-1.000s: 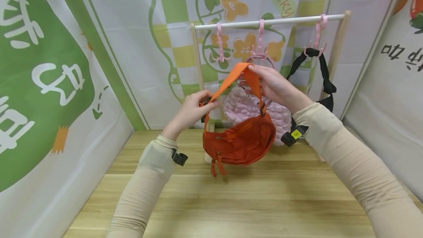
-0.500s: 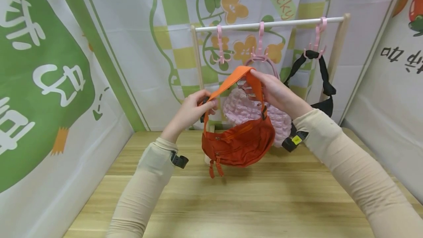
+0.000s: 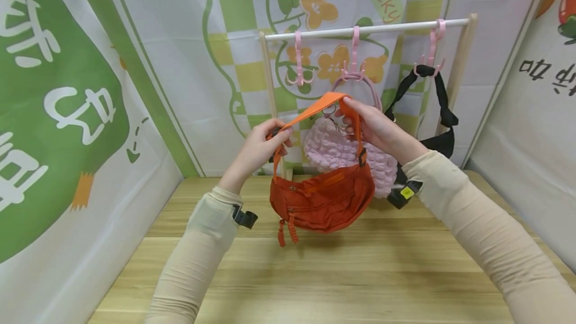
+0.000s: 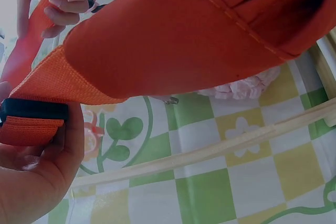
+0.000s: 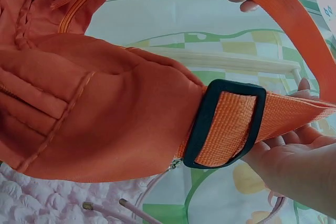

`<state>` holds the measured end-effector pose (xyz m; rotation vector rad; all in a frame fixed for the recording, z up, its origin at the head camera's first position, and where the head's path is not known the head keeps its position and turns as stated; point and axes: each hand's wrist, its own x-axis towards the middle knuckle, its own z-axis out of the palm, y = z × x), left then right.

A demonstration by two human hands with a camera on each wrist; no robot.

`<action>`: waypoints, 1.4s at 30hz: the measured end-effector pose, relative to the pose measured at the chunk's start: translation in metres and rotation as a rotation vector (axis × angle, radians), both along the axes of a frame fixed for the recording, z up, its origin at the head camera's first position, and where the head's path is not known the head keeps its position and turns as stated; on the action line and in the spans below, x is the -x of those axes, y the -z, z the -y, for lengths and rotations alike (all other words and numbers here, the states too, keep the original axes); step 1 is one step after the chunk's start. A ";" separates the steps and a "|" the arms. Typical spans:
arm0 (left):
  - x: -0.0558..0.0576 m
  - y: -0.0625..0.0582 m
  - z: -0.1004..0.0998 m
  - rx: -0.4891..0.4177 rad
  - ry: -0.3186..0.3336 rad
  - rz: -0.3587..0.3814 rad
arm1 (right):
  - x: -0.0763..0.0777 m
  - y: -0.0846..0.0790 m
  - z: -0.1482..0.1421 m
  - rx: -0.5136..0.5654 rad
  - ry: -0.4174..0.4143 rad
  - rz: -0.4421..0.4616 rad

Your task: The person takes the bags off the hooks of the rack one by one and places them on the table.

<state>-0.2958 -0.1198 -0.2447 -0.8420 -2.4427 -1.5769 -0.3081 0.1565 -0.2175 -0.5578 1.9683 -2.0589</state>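
An orange waist bag (image 3: pixel 324 204) hangs by its strap (image 3: pixel 315 109) above the wooden tabletop, with two zip pulls dangling at its lower left. My left hand (image 3: pixel 258 146) pinches the strap's left side, beside a black buckle (image 4: pixel 37 109) seen close up in the left wrist view. On the right, my right hand (image 3: pixel 375 126) holds the strap near its top bend, thumb on the outside and fingers behind. A black slider (image 5: pixel 226 124) joins strap to bag below that hand in the right wrist view. Behind the bag, a pink puffy bag (image 3: pixel 319 144) is partly covered.
A rack with a white rail (image 3: pixel 396 28) stands at the back. Pink hooks hang from it: a left hook (image 3: pixel 299 64), a middle hook (image 3: pixel 354 59) bearing the pink bag's handle, and a right hook (image 3: pixel 432 54) bearing a black bag (image 3: pixel 440 143). Wooden tabletop (image 3: pixel 342 279) lies below.
The orange bag has come slightly lower and left. Its strap is spread wider and flatter, as my left hand moved a little left and my right hand slightly lower. Both hands keep their hold.
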 end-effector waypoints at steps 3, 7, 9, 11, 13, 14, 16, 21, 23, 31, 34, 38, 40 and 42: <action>0.000 0.001 0.001 -0.012 -0.004 0.010 | 0.000 0.002 -0.001 -0.020 -0.011 -0.015; -0.001 0.001 0.001 -0.047 -0.010 0.024 | 0.001 0.002 -0.002 -0.019 -0.028 -0.017; -0.002 0.000 0.001 -0.064 -0.016 0.031 | 0.001 0.002 -0.003 0.002 -0.040 -0.003; -0.001 0.000 0.002 -0.075 -0.021 0.040 | 0.000 0.002 -0.003 0.020 -0.036 0.015; 0.000 0.001 0.003 -0.087 -0.025 0.053 | 0.000 0.002 -0.004 0.031 -0.031 0.033; 0.000 0.001 0.003 -0.093 -0.025 0.060 | 0.000 0.003 -0.004 0.036 -0.030 0.041; 0.000 0.002 0.004 -0.107 -0.023 0.076 | 0.000 0.004 -0.005 0.030 -0.024 0.045; 0.001 0.004 0.007 -0.137 -0.027 0.104 | 0.000 0.007 -0.007 -0.009 -0.025 0.022; 0.001 0.005 0.008 -0.148 -0.035 0.115 | 0.000 0.008 -0.008 -0.018 -0.028 0.014; 0.002 0.006 0.012 -0.237 -0.053 0.186 | 0.002 0.013 -0.010 -0.001 -0.050 0.002; 0.001 0.007 0.013 -0.266 -0.060 0.194 | 0.002 0.015 -0.012 -0.003 -0.061 -0.005; 0.001 0.009 0.014 -0.301 -0.064 0.192 | 0.003 0.017 -0.014 0.003 -0.077 -0.011; 0.001 0.010 0.014 -0.317 -0.066 0.189 | 0.003 0.018 -0.015 0.012 -0.082 -0.006; 0.001 0.010 0.013 -0.325 -0.072 0.184 | 0.003 0.018 -0.016 0.020 -0.085 -0.005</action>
